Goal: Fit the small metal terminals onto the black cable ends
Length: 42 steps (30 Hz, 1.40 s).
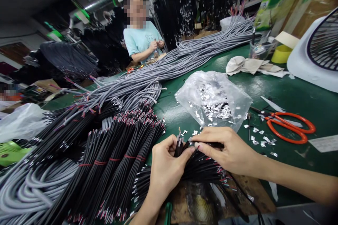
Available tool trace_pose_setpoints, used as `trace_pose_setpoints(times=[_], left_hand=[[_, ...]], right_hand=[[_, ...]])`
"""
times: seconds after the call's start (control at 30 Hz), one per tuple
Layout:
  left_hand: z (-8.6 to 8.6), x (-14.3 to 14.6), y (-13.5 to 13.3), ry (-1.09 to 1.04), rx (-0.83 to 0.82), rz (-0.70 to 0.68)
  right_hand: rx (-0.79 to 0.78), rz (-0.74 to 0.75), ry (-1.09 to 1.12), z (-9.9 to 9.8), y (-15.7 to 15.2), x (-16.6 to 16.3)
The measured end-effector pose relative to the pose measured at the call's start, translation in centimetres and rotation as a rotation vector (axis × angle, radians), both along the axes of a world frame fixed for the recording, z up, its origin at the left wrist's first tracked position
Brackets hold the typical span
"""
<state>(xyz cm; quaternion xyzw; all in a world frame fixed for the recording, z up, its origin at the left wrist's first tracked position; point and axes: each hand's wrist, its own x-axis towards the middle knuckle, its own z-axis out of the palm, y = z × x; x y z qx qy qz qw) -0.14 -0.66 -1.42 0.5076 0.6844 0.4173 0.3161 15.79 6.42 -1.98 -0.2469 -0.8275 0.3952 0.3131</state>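
My left hand (167, 165) is closed around several black cables (179, 146) whose stripped ends point up. Beside it, my right hand (224, 144) pinches a black cable (215, 144) between thumb and fingers, and the fingertips of both hands nearly meet. A small dark red bit shows at the right thumb tip. Under my hands lies a bundle of black cables (200, 168) with red and white ends. Just beyond them rests a clear plastic bag (185, 93) holding many small shiny metal pieces (218, 109).
Orange-handled scissors (287, 123) lie right of the bag among loose metal pieces. Tied black cable bundles (116, 161) and grey cables (169, 63) fill the left and back. A white fan (306, 56) stands at right. Across the green table (237, 88), a person (145, 40) handles something small.
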Motion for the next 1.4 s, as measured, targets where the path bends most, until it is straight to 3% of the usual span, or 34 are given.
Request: trace_pose_setpoints(times=[0.2, 0.5, 0.63, 0.83, 1.17, 1.4], left_hand=[[0.9, -0.2, 0.0, -0.115, -0.032, -0.080], [1.6, -0.2, -0.2, -0.086, -0.113, -0.307], [1.6, 0.1, -0.2, -0.053, -0.111, -0.205], [0.9, 0.2, 0.1, 0.036, 0.016, 0.008], [1.3, 0.0, 0.2, -0.107, 0.013, -0.048], [1.3, 0.5, 0.2, -0.097, 0.024, -0.009]], right_hand=[[0.033, -0.026, -0.021, 0.0, -0.1, 0.2], [-0.061, -0.024, 0.100, 0.1, 0.3, 0.1], [-0.128, -0.057, 0.055, -0.2, 0.0, -0.3], [-0.198, -0.061, 0.054, 0.2, -0.3, -0.2], [-0.003, -0.137, 0.018, 0.4, 0.3, 0.2], [0.034, -0.051, 0.044, 0.0, 0.0, 0.1]])
